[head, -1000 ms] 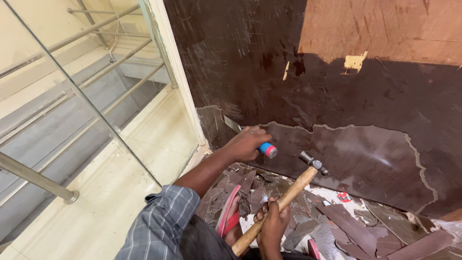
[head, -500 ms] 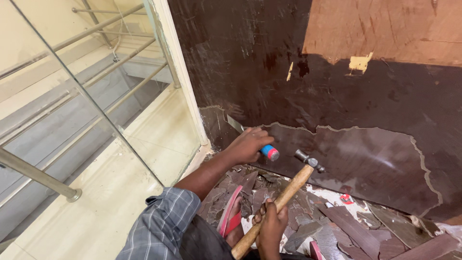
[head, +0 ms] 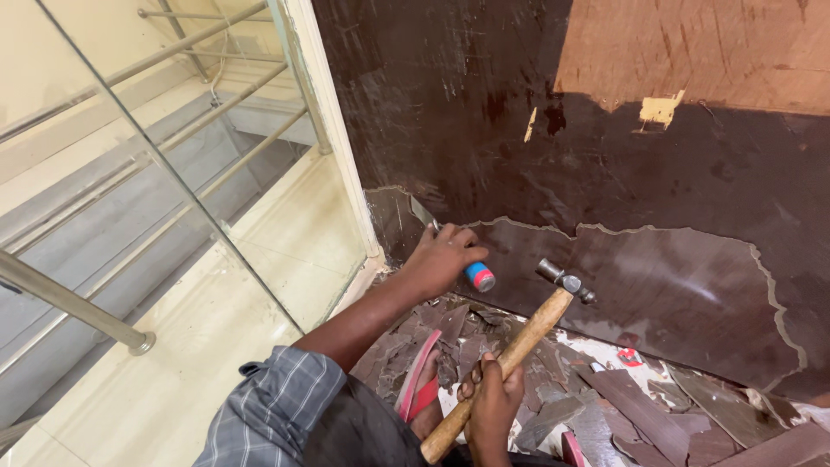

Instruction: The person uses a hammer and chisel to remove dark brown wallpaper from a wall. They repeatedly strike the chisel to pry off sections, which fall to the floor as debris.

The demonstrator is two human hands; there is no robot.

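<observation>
left hand (head: 441, 258) wrapped around a chisel (head: 451, 251), blue-and-red handle end sticking out toward the right, blade tip set against the dark brown wall panel (head: 484, 121) at the ragged edge where the laminate is peeled. right hand (head: 491, 405) gripping the lower wooden handle of a hammer (head: 519, 346), head raised just right of the chisel handle, not touching it. broken laminate pieces (head: 640, 406) litter the floor below. red sandal (head: 419, 385) near the knee. steel railing (head: 78, 303) and glass on the left.
</observation>
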